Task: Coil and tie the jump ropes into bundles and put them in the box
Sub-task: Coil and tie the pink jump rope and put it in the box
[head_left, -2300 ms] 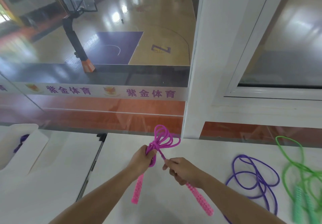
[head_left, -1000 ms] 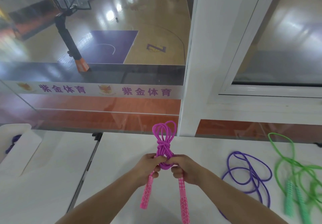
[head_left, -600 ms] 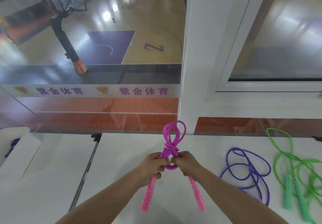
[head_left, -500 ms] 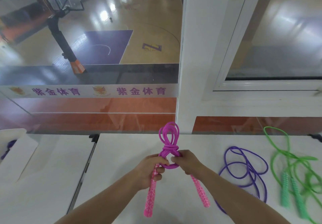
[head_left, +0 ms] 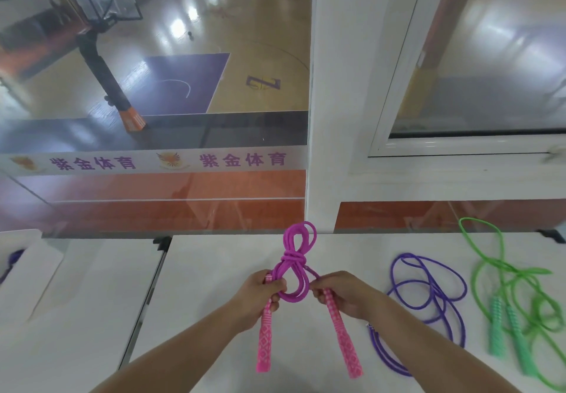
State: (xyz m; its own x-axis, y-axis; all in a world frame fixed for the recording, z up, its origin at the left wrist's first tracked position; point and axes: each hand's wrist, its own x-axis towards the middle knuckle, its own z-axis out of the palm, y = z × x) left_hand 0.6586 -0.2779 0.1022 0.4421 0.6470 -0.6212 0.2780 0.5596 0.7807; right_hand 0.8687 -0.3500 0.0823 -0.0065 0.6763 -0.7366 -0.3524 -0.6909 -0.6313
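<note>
The pink jump rope point(head_left: 292, 265), knotted into a figure-eight bundle, is held just above the white tabletop point(head_left: 214, 270), the left hand point(head_left: 260, 296) gripping one handle and the right hand point(head_left: 343, 294) pinching the other, with a purple jump rope point(head_left: 428, 288) and a green jump rope point(head_left: 502, 294) lying loose at 3 o'clock.

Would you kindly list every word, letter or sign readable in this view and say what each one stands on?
"紫金体育": purple characters on the white strip across the glass, printed twice.
"Z": purple letter painted on the court floor beyond the glass.
Emblems beside each wording on the strip: too small to read.
The jump ropes and their handles show no readable text.
</note>
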